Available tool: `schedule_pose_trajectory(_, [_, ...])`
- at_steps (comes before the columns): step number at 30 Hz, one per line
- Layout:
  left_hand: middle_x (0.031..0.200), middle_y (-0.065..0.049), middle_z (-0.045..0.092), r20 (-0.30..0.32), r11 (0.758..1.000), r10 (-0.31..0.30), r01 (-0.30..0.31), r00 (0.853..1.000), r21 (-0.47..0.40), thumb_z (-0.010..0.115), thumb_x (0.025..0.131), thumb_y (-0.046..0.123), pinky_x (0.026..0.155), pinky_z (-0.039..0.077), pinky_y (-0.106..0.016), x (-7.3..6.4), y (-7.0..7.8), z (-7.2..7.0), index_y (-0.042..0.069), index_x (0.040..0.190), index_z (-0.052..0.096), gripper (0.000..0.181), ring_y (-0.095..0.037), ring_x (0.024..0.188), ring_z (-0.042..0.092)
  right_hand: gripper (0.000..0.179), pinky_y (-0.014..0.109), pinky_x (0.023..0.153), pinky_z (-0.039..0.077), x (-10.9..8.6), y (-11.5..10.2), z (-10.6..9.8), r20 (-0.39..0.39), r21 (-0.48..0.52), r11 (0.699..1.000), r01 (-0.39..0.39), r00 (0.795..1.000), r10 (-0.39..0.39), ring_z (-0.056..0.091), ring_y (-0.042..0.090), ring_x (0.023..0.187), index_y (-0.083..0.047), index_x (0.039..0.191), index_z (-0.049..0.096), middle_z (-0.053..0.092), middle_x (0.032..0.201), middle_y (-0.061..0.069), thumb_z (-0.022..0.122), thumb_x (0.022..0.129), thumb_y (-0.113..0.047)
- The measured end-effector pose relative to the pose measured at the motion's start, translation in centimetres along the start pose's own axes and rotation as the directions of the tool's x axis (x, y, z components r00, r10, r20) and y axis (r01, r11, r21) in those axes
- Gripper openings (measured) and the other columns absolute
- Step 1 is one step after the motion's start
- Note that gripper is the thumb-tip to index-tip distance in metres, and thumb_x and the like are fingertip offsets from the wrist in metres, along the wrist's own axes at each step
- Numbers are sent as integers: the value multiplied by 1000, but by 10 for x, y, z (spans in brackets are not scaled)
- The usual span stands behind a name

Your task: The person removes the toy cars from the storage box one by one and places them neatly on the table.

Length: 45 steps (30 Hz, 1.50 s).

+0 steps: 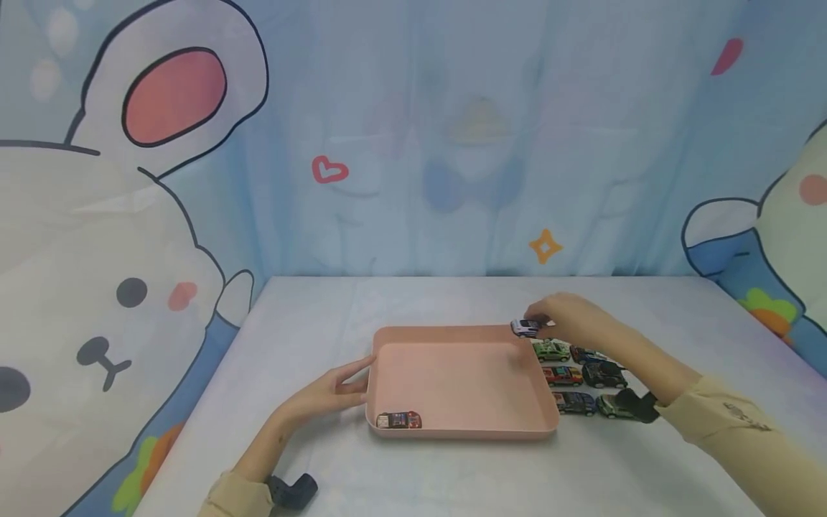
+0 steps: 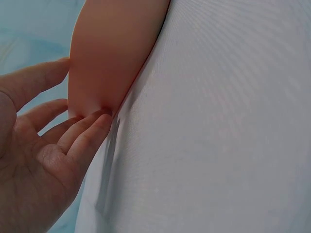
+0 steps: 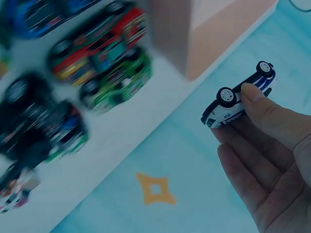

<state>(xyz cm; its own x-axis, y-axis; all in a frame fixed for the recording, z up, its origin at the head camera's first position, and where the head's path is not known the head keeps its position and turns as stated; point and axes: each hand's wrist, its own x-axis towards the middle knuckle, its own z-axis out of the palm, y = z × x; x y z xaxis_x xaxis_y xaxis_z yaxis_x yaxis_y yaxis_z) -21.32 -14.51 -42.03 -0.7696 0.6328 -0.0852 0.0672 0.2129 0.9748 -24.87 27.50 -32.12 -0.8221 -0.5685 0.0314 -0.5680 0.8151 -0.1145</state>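
Observation:
Between thumb and fingers, my right hand [image 1: 563, 316] pinches a white toy car [image 1: 526, 328] with dark markings, held over the back right corner of a pink tray [image 1: 465, 435]. The right wrist view shows this car [image 3: 238, 99] tilted, its wheels facing the camera. At the tray's left side is my left hand [image 1: 336, 388], its fingertips touching the outer wall [image 2: 112, 53] and its fingers extended. Inside the tray, a red and dark toy car [image 1: 399, 420] lies in the front left corner.
Right of the tray several toy cars stand in rows, among them a green one [image 1: 551, 350], a red one [image 1: 562, 375] and a black one [image 1: 604, 374]. My right forearm passes above them. A printed curtain [image 1: 400, 237] hangs behind the white table [image 1: 323, 305].

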Motion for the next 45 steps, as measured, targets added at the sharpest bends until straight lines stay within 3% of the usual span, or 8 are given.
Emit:
schedule_pose_trajectory(6, [153, -11, 15, 4, 1000, 4, -4, 1000, -7, 59, 93, 12, 107, 23, -45, 0, 0, 2, 7, 149, 24, 66, -28, 134, 27, 29, 45, 73, 52, -36, 31, -3, -25, -16, 994, -110, 994, 110, 63, 28, 84, 2, 101, 68, 67, 89, 6, 77, 74, -3])
schedule_pose_trajectory(13, [153, -9, 17, -18, 1000, -15, 15, 1000, 6, 61, 92, 15, 107, 22, -47, 0, -1, 3, 10, 149, 25, 68, -27, 134, 28, 31, 44, 66, 53, -71, 72, -4, -15, 3, 981, -193, 981, 193, 63, 27, 75, 10, 101, 65, 67, 84, 9, 76, 73, -1])
schedule_pose_trajectory(20, [153, -10, 17, -15, 1000, -19, 19, 1000, -1, 61, 92, 15, 107, 22, -47, -1, -1, 3, 10, 149, 25, 68, -28, 134, 28, 31, 47, 67, 53, -109, 109, 10, -21, 32, 963, -266, 964, 267, 64, 33, 77, 12, 97, 65, 67, 83, 15, 77, 71, -1])
schedule_pose_trajectory(25, [153, -13, 14, -11, 1000, 1, -1, 1000, -2, 59, 93, 11, 107, 22, -45, -2, 2, 3, 7, 148, 24, 66, -30, 134, 27, 29, 47, 67, 53, -131, 126, 23, 21, 29, 950, -310, 951, 309, 63, 30, 76, 10, 95, 66, 67, 82, 12, 77, 71, -2])
schedule_pose_trajectory(29, [153, -13, 13, -7, 1000, 11, -11, 1000, -10, 59, 93, 9, 107, 22, -43, -2, 1, 3, 5, 148, 23, 67, -31, 134, 27, 29, 50, 71, 52, -138, 127, 33, 49, -14, 948, -319, 946, 319, 63, 33, 80, 8, 95, 67, 67, 83, 12, 78, 69, 0])
schedule_pose_trajectory(38, [153, -13, 16, -6, 1000, 6, -6, 1000, -3, 59, 93, 11, 108, 22, -44, -3, -1, 2, 7, 149, 23, 67, -32, 133, 28, 32, 53, 75, 49, -132, 121, 47, -9, -118, 960, -254, 967, 255, 61, 40, 87, 3, 94, 67, 67, 88, 16, 79, 64, 4])
schedule_pose_trajectory(45, [153, -12, 15, 3, 1000, 12, -12, 1000, -11, 58, 93, 10, 108, 22, -43, -3, -1, 2, 7, 149, 22, 67, -31, 134, 27, 31, 55, 76, 48, -129, 120, 53, 16, -101, 950, -294, 955, 297, 60, 42, 89, 2, 92, 68, 66, 90, 18, 78, 63, 7])
